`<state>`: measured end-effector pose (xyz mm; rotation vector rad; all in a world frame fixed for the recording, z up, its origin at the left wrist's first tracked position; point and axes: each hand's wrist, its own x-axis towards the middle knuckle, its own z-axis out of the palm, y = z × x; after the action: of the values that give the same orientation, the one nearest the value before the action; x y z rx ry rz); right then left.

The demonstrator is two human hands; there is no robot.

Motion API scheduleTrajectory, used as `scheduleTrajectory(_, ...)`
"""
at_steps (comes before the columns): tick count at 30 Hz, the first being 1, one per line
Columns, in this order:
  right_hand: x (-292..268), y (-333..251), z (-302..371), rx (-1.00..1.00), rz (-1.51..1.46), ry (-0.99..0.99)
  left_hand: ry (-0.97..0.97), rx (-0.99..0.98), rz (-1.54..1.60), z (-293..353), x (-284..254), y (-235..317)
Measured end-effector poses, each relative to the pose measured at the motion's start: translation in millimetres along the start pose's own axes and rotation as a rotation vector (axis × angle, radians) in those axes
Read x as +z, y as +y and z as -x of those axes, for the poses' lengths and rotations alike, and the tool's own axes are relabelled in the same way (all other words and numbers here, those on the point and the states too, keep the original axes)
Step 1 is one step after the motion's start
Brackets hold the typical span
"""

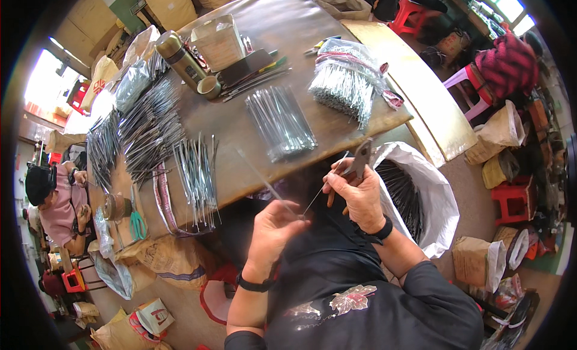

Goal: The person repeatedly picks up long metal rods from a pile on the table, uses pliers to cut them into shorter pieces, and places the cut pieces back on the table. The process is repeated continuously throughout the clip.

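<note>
Over my lap, in front of the table's near edge, my left hand (273, 227) pinches a thin metal rod (259, 173), blurred and slanting up to the left. A thin wire-like piece (314, 199) runs between the fingertips of both hands; where it ends is hard to make out. My right hand (360, 196) is closed round a pair of pliers (362, 159), whose head points up and whose handles pass under the palm. On the tabletop ahead lie a flat stack of metal rods (280, 122) and, further left, a looser row of rods (197, 172).
The brown table (234, 136) also bears a large heap of dark rods (150, 127), a plastic-wrapped bundle (345, 85), a thermos (179, 58) and a cardboard box (217, 42). Teal-handled scissors (138, 225) lie left. A white sack (443, 224) of rods stands right. Another person (60, 199) sits left.
</note>
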<state>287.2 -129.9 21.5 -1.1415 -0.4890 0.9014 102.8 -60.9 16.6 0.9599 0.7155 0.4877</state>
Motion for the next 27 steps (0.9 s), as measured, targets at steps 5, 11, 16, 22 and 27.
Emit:
scheduleTrajectory(5,-12.4,7.3,0.0,0.194,-0.012,-0.117,-0.131,-0.162,-0.015,-0.2,10.5,-4.4)
scheduleTrajectory(11,-23.1,9.0,-2.1,0.411,-0.034,-0.154,-0.184,-0.2,0.063,1.6,10.1,-2.5)
scheduleTrajectory(16,-21.5,11.4,-0.8,0.43,-0.085,-0.171,-0.181,-0.162,0.094,5.2,12.9,2.1)
scheduleTrajectory(22,-8.3,23.6,3.7,0.271,0.044,-0.149,-0.115,-0.266,0.328,4.1,5.7,-6.6)
scheduleTrajectory(27,-4.0,24.6,9.6,0.165,0.187,-0.197,0.053,-0.237,0.28,-4.2,8.8,-24.4)
